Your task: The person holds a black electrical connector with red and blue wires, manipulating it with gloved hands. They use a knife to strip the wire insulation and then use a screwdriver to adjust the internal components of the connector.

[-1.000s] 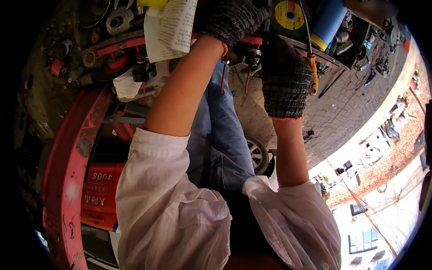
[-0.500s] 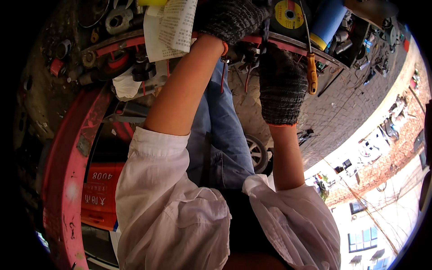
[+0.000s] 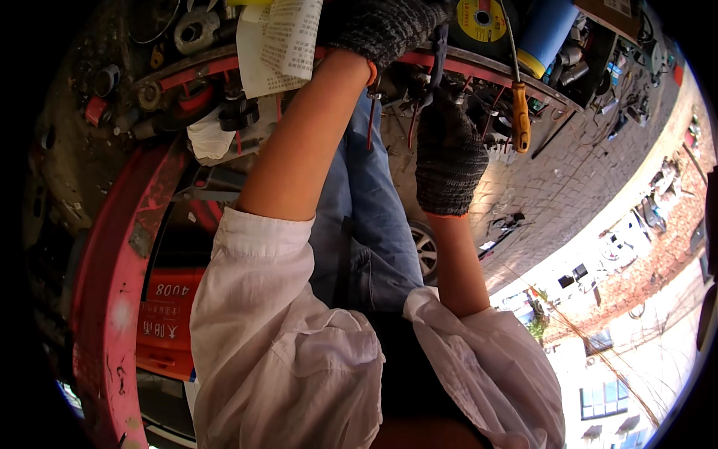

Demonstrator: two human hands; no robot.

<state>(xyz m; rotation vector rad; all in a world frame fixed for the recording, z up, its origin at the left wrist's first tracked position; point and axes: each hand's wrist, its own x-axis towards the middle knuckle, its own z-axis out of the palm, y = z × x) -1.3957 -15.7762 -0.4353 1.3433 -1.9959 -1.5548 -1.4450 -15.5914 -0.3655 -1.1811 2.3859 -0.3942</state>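
My left hand (image 3: 389, 30), in a dark knit glove, reaches over the bench's top; its fingers curl at the upper end of a dark bar-like tool (image 3: 438, 56), and what they hold is partly hidden. My right hand (image 3: 450, 161), gloved too, is closed on that tool's lower part, below the red bench rail (image 3: 415, 60). An orange-handled screwdriver (image 3: 521, 116) hangs just to its right. A yellow-labelled cutting disc (image 3: 479, 19) lies above it. A printed paper sheet (image 3: 273, 56) hangs beside my left hand.
A blue cylinder (image 3: 546, 37) and metal parts (image 3: 194, 31) crowd the bench. A red steel beam (image 3: 101, 299) runs down the left, beside an orange-red vehicle (image 3: 164, 322). A wheel (image 3: 422, 251) stands behind my legs. Scattered items (image 3: 621, 112) lie on the paving at right.
My right hand has moved left and slightly down, away from the screwdriver, and more of the dark tool shows above it. My left hand has shifted slightly.
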